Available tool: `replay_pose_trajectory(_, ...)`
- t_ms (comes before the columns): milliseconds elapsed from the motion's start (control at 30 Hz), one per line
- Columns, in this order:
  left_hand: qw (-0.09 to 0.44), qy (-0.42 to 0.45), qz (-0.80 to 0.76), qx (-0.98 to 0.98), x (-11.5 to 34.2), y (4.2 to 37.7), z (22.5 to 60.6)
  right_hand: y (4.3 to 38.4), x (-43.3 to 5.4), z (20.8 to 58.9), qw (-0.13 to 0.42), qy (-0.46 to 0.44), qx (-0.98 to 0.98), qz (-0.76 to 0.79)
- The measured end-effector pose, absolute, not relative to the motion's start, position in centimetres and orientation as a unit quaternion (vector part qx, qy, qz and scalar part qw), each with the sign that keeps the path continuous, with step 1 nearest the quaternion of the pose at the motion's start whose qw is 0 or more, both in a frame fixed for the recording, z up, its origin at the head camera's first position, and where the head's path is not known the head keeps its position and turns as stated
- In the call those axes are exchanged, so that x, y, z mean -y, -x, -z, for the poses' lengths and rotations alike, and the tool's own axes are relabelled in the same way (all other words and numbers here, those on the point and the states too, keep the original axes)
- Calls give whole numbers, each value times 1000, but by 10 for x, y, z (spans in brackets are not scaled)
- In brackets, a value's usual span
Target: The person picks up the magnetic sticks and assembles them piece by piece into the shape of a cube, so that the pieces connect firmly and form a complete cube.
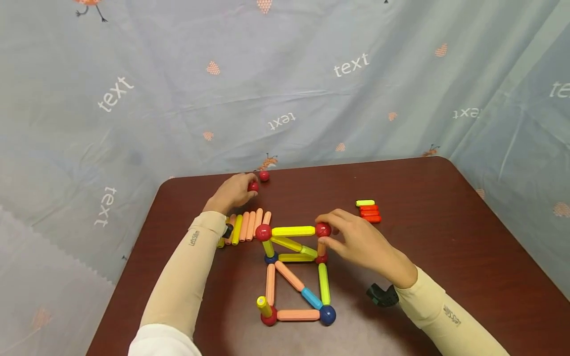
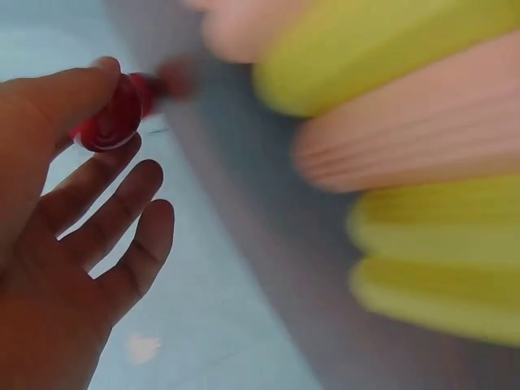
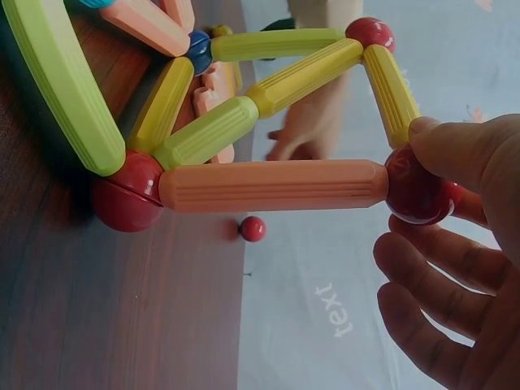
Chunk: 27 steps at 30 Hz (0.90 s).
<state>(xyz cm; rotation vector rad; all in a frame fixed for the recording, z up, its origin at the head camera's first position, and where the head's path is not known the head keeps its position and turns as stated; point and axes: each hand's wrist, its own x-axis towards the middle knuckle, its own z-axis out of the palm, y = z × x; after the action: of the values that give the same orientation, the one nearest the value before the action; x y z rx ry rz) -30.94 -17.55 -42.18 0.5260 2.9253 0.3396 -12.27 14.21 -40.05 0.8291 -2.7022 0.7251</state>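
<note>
Near the far edge of the table, my left hand (image 1: 234, 192) pinches a red ball (image 2: 111, 116) between thumb and fingers. A second red ball (image 1: 264, 176) lies just beyond it. My right hand (image 1: 356, 242) grips the red corner ball (image 3: 419, 185) at the upper right of a frame built from sticks and balls. A yellow stick (image 1: 294, 231) runs from that ball to another red ball (image 1: 263, 232). Below, a peach stick (image 3: 276, 185) links the gripped ball to a lower red ball (image 3: 127, 192). One yellow stick (image 1: 264, 306) stands up from the front-left red ball (image 1: 268, 317).
Left of the frame lies a row of peach and yellow sticks (image 1: 244, 226), partly under my left forearm. Several short red sticks (image 1: 370, 213) and a yellow-green one (image 1: 365, 203) lie to the right. A patterned curtain (image 1: 285, 89) hangs behind the brown table (image 1: 427, 207).
</note>
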Motion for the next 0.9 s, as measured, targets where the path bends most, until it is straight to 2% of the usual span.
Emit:
replay_pose_trajectory(167, 38, -202, -177, -963, 176, 280, 385, 123, -143, 399, 117, -282, 920, -247)
replay_pose_trajectory(500, -52, -250, -253, -933, 193, 192, 316, 125, -146, 400, 117, -285, 919, -245)
replay_pose_trajectory(633, -50, -284, -248, -925, 194, 159, 307, 125, -147, 399, 118, -284, 920, -244)
replay_pose_trajectory(900, -2, -335, -279, -900, 189, 118, 311, 125, -147, 399, 117, -285, 919, -247)
